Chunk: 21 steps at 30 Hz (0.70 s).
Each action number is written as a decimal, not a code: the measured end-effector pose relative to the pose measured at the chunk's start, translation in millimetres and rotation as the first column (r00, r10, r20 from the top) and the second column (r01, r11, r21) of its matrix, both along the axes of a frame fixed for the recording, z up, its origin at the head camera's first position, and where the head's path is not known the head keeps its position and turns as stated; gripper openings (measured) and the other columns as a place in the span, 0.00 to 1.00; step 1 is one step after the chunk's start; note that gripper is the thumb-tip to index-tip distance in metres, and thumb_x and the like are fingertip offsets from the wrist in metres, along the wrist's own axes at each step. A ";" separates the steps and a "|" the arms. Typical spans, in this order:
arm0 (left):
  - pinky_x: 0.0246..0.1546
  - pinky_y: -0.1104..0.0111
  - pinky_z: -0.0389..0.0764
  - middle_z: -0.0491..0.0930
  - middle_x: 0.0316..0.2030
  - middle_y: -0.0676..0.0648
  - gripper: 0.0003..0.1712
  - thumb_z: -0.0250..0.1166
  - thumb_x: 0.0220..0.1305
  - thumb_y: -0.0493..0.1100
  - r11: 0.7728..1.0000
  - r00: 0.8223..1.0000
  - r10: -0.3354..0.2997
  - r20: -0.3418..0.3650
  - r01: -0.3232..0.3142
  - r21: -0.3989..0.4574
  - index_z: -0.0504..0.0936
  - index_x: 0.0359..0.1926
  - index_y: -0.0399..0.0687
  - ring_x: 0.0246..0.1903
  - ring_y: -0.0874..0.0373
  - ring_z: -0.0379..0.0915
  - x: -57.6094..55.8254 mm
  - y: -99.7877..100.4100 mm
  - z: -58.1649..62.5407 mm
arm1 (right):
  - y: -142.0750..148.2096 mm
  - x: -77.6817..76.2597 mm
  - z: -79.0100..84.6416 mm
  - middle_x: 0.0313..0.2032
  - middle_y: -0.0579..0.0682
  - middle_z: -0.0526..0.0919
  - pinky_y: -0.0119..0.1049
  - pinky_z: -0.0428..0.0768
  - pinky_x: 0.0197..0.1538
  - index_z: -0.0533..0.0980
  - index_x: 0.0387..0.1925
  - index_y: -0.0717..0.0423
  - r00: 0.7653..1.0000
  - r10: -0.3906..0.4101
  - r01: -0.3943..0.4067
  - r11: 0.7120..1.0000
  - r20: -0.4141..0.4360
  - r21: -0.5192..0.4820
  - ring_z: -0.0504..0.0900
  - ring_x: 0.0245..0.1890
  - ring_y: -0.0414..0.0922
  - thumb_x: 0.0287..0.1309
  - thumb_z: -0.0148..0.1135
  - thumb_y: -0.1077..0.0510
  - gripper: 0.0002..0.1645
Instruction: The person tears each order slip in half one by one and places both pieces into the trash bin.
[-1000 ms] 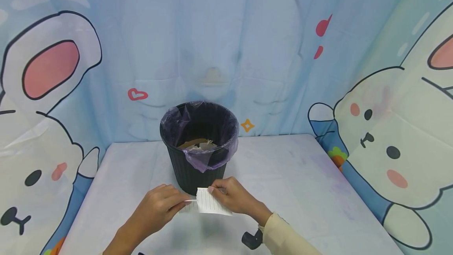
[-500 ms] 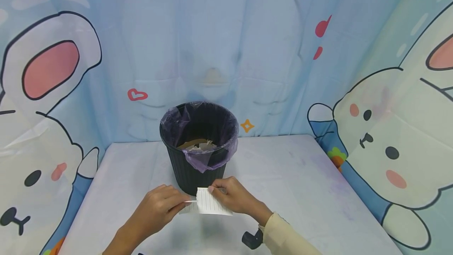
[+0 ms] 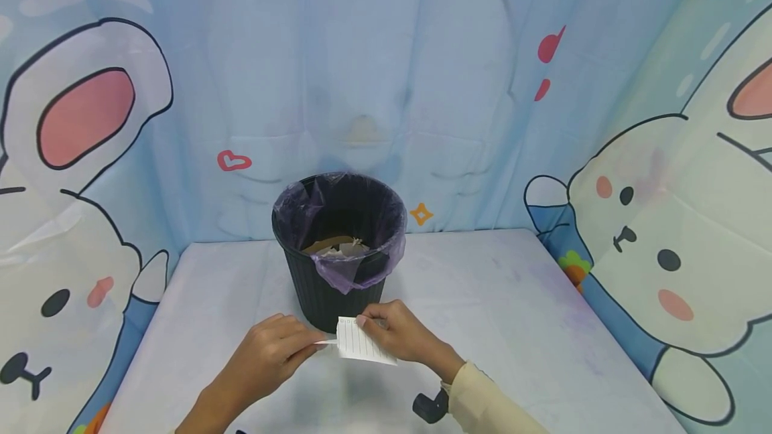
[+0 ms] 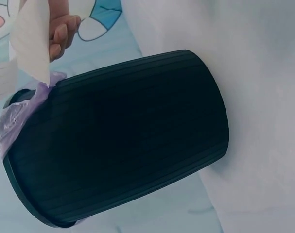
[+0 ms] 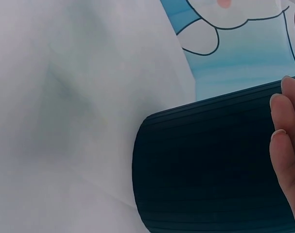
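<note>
Ruled white paper is pinched between thumb and fingers of my right hand, in front of the bin in the head view. My left hand pinches another part of paper, seen nearly edge-on as a thin white strip. Whether the two parts are still joined, I cannot tell. In the left wrist view a blank-looking paper flap and a ruled paper part hang near the right hand's curled fingers. At the right wrist view's edge, curled fingers show, with the paper mostly out of frame.
Just beyond the hands stands a black ribbed bin with a purple liner; paper scraps and brown material lie inside. White cloth covers the table. A blue rabbit-print curtain rises behind. A black object sits by the right sleeve.
The ruled paper in my right hand has shifted slightly up and right and tilted. Paper below my left fingers, earlier showing its ruled face, now appears only as a thin strip.
</note>
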<state>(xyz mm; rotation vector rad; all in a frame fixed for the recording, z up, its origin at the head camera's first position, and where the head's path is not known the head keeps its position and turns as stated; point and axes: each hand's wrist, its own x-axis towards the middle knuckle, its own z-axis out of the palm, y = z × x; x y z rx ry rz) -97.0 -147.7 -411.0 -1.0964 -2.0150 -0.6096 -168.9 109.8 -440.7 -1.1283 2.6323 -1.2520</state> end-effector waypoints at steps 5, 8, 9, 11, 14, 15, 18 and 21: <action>0.31 0.77 0.76 0.85 0.28 0.57 0.18 0.57 0.75 0.52 1.000 1.000 0.000 -0.006 0.000 0.000 0.89 0.37 0.50 0.26 0.66 0.75 -0.7 -1.0 0.1 | -0.4 0.5 2.2 0.30 0.47 0.87 0.26 0.78 0.33 0.85 0.33 0.56 1.000 -0.007 0.007 1.000 0.000 0.001 0.76 0.26 0.32 0.68 0.59 0.62 0.10; 0.31 0.76 0.76 0.86 0.29 0.57 0.16 0.59 0.74 0.51 1.000 1.000 0.001 -0.008 -0.001 0.001 0.90 0.37 0.49 0.26 0.66 0.76 -0.8 -2.0 -0.1 | -0.8 1.4 4.0 0.30 0.47 0.87 0.27 0.78 0.33 0.85 0.33 0.56 1.000 -0.011 0.011 1.000 0.014 0.007 0.76 0.26 0.32 0.68 0.59 0.61 0.10; 0.31 0.76 0.76 0.86 0.29 0.57 0.16 0.60 0.74 0.51 1.000 1.000 0.003 -0.007 -0.003 0.002 0.90 0.37 0.49 0.26 0.66 0.76 -0.7 -2.3 -0.2 | -1.0 1.6 4.3 0.30 0.47 0.87 0.27 0.78 0.33 0.85 0.34 0.55 1.000 -0.011 0.011 1.000 0.018 0.009 0.76 0.27 0.32 0.68 0.59 0.61 0.10; 0.31 0.77 0.76 0.86 0.29 0.57 0.14 0.61 0.73 0.50 1.000 1.000 0.001 -0.006 -0.001 0.004 0.90 0.37 0.50 0.26 0.66 0.76 -0.5 -2.6 -0.1 | -1.1 1.8 4.8 0.31 0.47 0.87 0.27 0.79 0.33 0.85 0.34 0.55 1.000 -0.009 0.009 1.000 0.021 0.010 0.76 0.27 0.32 0.68 0.59 0.61 0.10; 0.31 0.77 0.75 0.86 0.29 0.57 0.15 0.60 0.73 0.50 1.000 1.000 0.002 -0.009 -0.002 0.007 0.90 0.37 0.50 0.26 0.66 0.76 0.1 -2.7 0.5 | -1.4 1.4 4.7 0.31 0.47 0.87 0.27 0.79 0.33 0.85 0.34 0.56 1.000 -0.006 0.006 1.000 0.013 0.009 0.76 0.27 0.32 0.68 0.59 0.61 0.10; 0.31 0.77 0.76 0.86 0.29 0.57 0.16 0.59 0.74 0.50 1.000 1.000 0.002 -0.011 -0.001 0.009 0.90 0.37 0.50 0.26 0.66 0.76 0.3 -2.7 0.9 | -1.3 1.1 4.3 0.31 0.47 0.87 0.27 0.78 0.33 0.85 0.34 0.56 1.000 -0.006 0.005 1.000 0.009 0.008 0.76 0.27 0.32 0.68 0.59 0.61 0.10; 0.31 0.77 0.76 0.86 0.29 0.56 0.15 0.60 0.73 0.50 1.000 1.000 0.000 -0.016 0.000 0.013 0.90 0.37 0.49 0.26 0.65 0.76 0.8 -2.9 2.0 | -0.8 -0.1 3.2 0.30 0.47 0.87 0.27 0.78 0.33 0.85 0.33 0.56 1.000 -0.007 0.007 1.000 -0.004 0.007 0.76 0.27 0.32 0.68 0.59 0.62 0.11; 0.31 0.77 0.77 0.86 0.28 0.56 0.11 0.65 0.70 0.47 1.000 1.000 -0.003 -0.020 0.004 0.016 0.90 0.37 0.49 0.26 0.65 0.76 1.1 -3.1 3.2 | -0.6 -1.5 1.7 0.30 0.47 0.87 0.26 0.77 0.33 0.85 0.32 0.56 1.000 -0.008 0.008 1.000 -0.009 0.007 0.75 0.27 0.32 0.68 0.58 0.62 0.11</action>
